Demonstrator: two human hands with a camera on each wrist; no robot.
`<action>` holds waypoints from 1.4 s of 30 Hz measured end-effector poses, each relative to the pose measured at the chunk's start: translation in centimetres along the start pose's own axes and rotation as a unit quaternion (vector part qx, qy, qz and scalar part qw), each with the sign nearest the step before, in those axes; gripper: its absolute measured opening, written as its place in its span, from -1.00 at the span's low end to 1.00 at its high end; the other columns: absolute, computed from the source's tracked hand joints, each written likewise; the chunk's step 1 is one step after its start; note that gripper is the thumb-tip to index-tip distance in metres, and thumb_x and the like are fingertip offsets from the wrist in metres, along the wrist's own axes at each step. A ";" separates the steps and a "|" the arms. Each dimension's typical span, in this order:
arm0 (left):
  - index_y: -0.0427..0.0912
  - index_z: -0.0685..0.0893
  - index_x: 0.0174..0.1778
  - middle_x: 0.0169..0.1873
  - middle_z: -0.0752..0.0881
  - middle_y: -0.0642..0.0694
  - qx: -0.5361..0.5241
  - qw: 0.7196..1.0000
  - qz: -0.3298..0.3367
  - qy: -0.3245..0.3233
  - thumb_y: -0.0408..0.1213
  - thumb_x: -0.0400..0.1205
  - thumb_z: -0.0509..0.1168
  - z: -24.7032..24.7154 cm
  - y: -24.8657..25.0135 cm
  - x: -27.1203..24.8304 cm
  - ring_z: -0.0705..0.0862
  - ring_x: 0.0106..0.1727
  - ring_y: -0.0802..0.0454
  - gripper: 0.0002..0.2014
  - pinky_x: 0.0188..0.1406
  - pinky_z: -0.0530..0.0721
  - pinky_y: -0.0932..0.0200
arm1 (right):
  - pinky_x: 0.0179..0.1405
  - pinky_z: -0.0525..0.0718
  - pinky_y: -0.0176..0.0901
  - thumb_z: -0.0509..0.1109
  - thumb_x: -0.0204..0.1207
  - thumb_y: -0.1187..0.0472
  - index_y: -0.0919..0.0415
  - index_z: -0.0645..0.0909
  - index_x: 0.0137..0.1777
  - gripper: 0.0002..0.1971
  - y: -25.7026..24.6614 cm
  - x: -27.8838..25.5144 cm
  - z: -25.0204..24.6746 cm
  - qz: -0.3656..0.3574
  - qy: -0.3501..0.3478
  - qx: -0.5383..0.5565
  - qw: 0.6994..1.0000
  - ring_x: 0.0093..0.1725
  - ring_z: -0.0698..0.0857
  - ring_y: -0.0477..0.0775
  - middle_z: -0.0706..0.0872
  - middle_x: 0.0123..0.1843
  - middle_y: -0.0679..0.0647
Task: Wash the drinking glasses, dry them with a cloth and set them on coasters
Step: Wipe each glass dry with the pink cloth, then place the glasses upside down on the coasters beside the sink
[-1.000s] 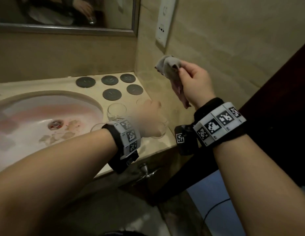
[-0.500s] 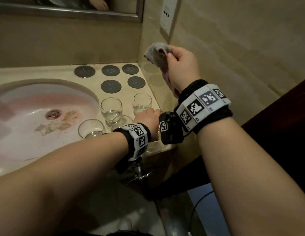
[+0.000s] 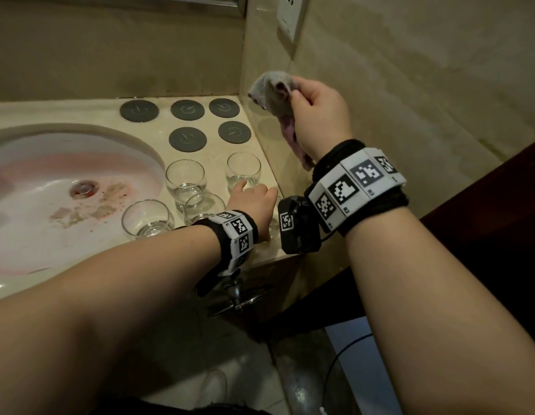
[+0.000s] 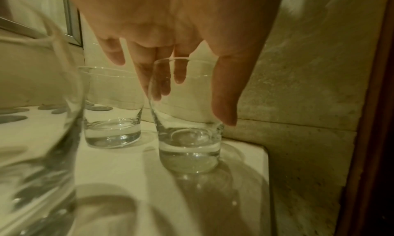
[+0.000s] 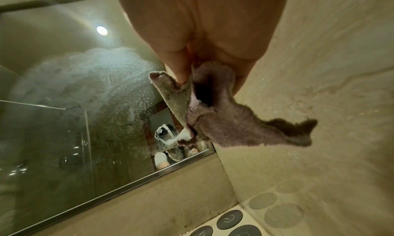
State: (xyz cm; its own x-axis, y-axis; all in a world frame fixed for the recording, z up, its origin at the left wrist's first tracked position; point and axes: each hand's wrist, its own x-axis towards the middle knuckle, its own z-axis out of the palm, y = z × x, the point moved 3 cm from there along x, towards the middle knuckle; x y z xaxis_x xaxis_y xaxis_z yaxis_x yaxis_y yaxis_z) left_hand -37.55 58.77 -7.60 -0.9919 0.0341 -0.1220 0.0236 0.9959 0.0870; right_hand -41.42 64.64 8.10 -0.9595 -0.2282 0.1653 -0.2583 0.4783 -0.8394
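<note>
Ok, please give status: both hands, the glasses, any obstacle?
Left hand over corner glass, fingers around rim, grip unclear. Right hand holds cloth. Five coasters bare. Other glasses stand close.

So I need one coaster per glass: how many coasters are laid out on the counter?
5 coasters on the counter: three in the back row, left, middle, right; two in front, left, right. None seems hidden.

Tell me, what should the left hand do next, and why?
Probably close its fingers round the glass at the counter's right corner and lift it toward the cloth. The left hand has fingers and thumb on either side of that glass, which stands on the counter, the right hand grips the cloth raised, and all five coasters sit bare.
</note>
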 end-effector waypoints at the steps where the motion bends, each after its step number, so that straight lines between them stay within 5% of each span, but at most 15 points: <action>1: -0.08 0.34 0.42 0.31 0.52 -0.09 0.000 1.000 -0.001 0.001 0.05 0.45 0.37 0.0 0.0 0.0 0.53 0.33 -0.06 -0.34 0.54 0.07 -0.14 | 0.35 0.55 -0.02 0.13 0.66 0.28 0.17 0.58 0.37 -0.65 0.1 0.0 -0.1 -0.006 -0.002 -0.004 1.000 0.29 0.62 0.04 0.68 0.30 0.09; 6: -0.05 0.21 0.55 0.48 0.33 -0.08 -0.015 1.000 -0.002 0.004 0.20 0.38 0.40 -0.8 -0.3 -0.7 0.27 0.52 -0.11 -0.12 0.55 0.08 -0.10 | 0.33 0.57 -0.04 0.14 0.66 0.27 0.13 0.59 0.36 -0.66 -0.2 -0.2 0.2 -0.015 -0.013 0.007 1.000 0.25 0.63 0.00 0.69 0.28 0.06; 14: -0.06 0.60 0.27 0.29 0.53 -0.13 -0.093 0.995 0.038 0.027 -0.02 0.54 0.25 -5.7 -0.8 -2.8 0.51 0.26 -0.17 -0.61 0.04 0.49 0.05 | 0.23 0.65 0.08 0.15 0.65 0.26 0.11 0.62 0.34 -0.66 -2.6 -0.6 1.6 -0.030 -0.031 0.044 0.998 0.17 0.69 0.06 0.73 0.19 0.08; 17: -0.09 0.66 0.19 0.21 0.59 -0.12 -0.132 0.988 0.060 0.052 -0.05 0.52 0.30 -7.8 -2.5 -5.1 0.54 0.21 -0.16 -0.65 0.15 0.55 0.00 | 0.17 0.69 0.09 0.15 0.65 0.27 0.13 0.62 0.33 -0.67 -4.2 -1.0 2.3 -0.046 -0.037 0.071 0.996 0.13 0.71 0.11 0.73 0.16 0.11; 19: -0.09 0.66 0.22 0.20 0.61 -0.09 -0.146 0.985 0.054 0.068 -0.06 0.53 0.34 -9.6 -4.4 -7.0 0.57 0.22 -0.10 -0.64 0.19 0.55 0.02 | 0.02 0.75 -0.09 0.14 0.67 0.29 0.16 0.61 0.33 -0.68 -5.6 -1.3 3.1 -0.054 -0.055 0.081 0.994 0.08 0.71 0.07 0.71 0.12 0.09; 23: -0.07 0.67 0.21 0.16 0.68 -0.01 -0.155 0.985 0.010 0.078 -0.07 0.56 0.35 -12.5 -9.8 -11.0 0.63 0.16 0.04 -0.68 0.08 0.54 0.21 | 0.07 0.73 -0.14 0.15 0.67 0.31 0.18 0.61 0.32 -0.68 -8.8 -2.7 5.9 -0.092 -0.086 0.097 0.987 0.09 0.69 0.00 0.70 0.12 0.06; 26: -0.09 0.70 0.15 0.10 0.74 0.01 -0.169 0.980 -0.061 0.087 -0.08 0.57 0.35 -13.5 -14.9 -14.7 0.68 0.09 0.07 -0.72 0.10 0.61 0.16 | 0.02 0.72 -0.27 0.16 0.66 0.32 0.20 0.60 0.34 -0.67 -11.0 -4.3 9.0 -0.118 -0.102 0.094 0.983 0.01 0.68 -0.09 0.70 0.14 0.06; 29: -0.09 0.72 0.09 0.01 0.76 -0.01 -0.198 0.963 -0.139 0.117 -0.08 0.57 0.36 -13.4 -20.5 -19.1 0.70 0.01 0.05 -0.75 -0.03 0.60 0.21 | 0.18 0.68 -0.04 0.19 0.64 0.31 0.18 0.60 0.34 -0.68 -12.6 -6.3 12.5 -0.151 -0.138 0.055 0.977 0.12 0.68 -0.01 0.69 0.20 0.04; 32: -0.04 0.70 0.04 -0.11 0.71 0.07 -0.243 0.939 -0.204 0.133 -0.09 0.58 0.34 -12.0 -25.1 -23.0 0.67 -0.18 0.15 -0.82 -0.24 0.53 0.29 | 0.27 0.62 -0.06 0.21 0.62 0.35 0.15 0.64 0.31 -0.67 -12.5 -9.0 16.2 -0.167 -0.191 0.001 0.967 0.17 0.67 -0.03 0.71 0.20 0.03; 37: -0.12 0.74 0.07 0.02 0.77 -0.05 -0.325 0.903 -0.247 0.136 -0.12 0.57 0.37 -7.3 -29.2 -26.1 0.68 0.07 0.03 -0.77 0.16 0.59 0.11 | 0.28 0.57 -0.23 0.21 0.56 0.42 0.04 0.68 0.27 -0.60 -9.3 -13.0 21.2 -0.126 -0.222 -0.070 0.964 0.17 0.67 -0.06 0.75 0.19 0.03; 42: -0.14 0.74 0.11 0.11 0.75 -0.07 -0.334 0.907 -0.227 0.119 -0.13 0.59 0.33 -5.1 -29.6 -26.4 0.67 0.15 0.01 -0.75 0.22 0.57 0.11 | 0.28 0.43 -0.41 0.27 0.57 0.34 -0.03 0.66 0.28 -0.62 -4.0 -17.0 25.1 -0.077 -0.283 -0.167 0.941 0.22 0.64 -0.06 0.72 0.26 -0.01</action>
State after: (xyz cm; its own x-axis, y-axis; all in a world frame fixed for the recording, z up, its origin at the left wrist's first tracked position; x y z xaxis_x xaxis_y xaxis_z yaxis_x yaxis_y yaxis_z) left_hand -12.66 27.92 -1.96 -0.8807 -0.4661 -0.0846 -0.3965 0.6276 0.6700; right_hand -21.29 45.29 -4.36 -0.7193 -0.6860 -0.1095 -0.5007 0.6212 -0.6029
